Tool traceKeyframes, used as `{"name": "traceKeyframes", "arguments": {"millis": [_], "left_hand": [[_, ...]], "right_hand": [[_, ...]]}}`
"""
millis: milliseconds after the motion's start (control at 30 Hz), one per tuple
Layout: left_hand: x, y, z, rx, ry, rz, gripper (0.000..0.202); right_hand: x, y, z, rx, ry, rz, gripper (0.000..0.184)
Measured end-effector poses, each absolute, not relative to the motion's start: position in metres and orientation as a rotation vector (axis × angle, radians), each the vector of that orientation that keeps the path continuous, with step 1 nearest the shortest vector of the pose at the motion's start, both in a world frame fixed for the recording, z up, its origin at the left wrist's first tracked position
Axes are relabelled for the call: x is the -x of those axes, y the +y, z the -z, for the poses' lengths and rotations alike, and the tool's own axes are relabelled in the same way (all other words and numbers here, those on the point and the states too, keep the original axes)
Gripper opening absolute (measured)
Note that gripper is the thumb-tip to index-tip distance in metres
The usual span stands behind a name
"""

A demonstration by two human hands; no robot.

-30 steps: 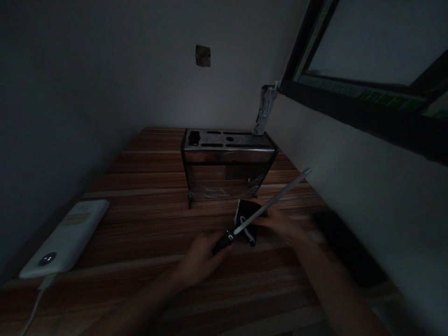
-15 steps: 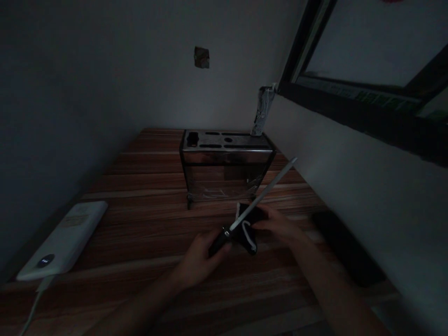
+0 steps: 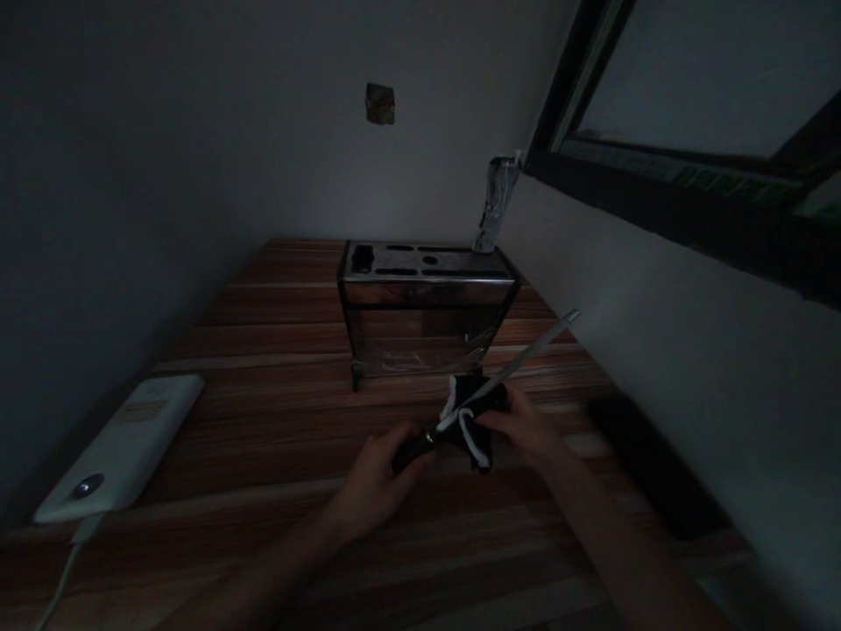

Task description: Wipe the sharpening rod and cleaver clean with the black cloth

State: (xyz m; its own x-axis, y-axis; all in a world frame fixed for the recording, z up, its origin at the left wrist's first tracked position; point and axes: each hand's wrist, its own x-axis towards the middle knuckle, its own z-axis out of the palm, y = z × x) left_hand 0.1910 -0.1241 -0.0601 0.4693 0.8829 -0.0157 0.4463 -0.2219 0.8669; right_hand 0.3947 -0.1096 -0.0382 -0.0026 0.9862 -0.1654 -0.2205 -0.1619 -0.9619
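My left hand (image 3: 381, 478) is closed around the black handle of a sharpening steel (image 3: 526, 355). Its long, narrow grey rod slants up and to the right and ends bluntly. A black cloth with white edging (image 3: 474, 443) is gripped in my right hand (image 3: 522, 425), thumb and fingers pinched on it. The cloth lies against the rod just beyond the handle, partly folded around it. Beyond my hands a metal knife rack (image 3: 430, 292) with slots and holes in its top stands on the table.
A white power bank (image 3: 124, 447) with a cable lies on the wood-grain table (image 3: 263, 412) at left. At right, a dark flat object (image 3: 657, 464) lies along the wall. Something wrapped in plastic (image 3: 494, 206) stands upright at the rack's right end. A dark window frame (image 3: 670, 193) juts in above.
The rod has turned, its tip shifting right and slightly down. My right hand and the cloth have moved a little to the right along it. The left hand has barely moved.
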Motion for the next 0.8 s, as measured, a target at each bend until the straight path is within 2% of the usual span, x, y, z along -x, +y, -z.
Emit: {"name": "traceKeyframes", "arguments": {"millis": [133,400,800], "left_hand": [[-0.194,-0.125,0.061,-1.718,1.073,-0.571,0.015],[-0.194,-0.122,0.064,-1.881,1.089,-0.484,0.021],[-0.193,-0.121,0.062,-1.830,1.065,-0.533,0.024]], "right_hand": [[-0.392,-0.112,0.042,1.119,-0.973,-1.371,0.027],[-0.388,-0.111,0.042,1.150,-0.902,-1.317,0.024],[-0.382,-0.113,0.039,1.150,-0.707,-1.243,0.032]]}}
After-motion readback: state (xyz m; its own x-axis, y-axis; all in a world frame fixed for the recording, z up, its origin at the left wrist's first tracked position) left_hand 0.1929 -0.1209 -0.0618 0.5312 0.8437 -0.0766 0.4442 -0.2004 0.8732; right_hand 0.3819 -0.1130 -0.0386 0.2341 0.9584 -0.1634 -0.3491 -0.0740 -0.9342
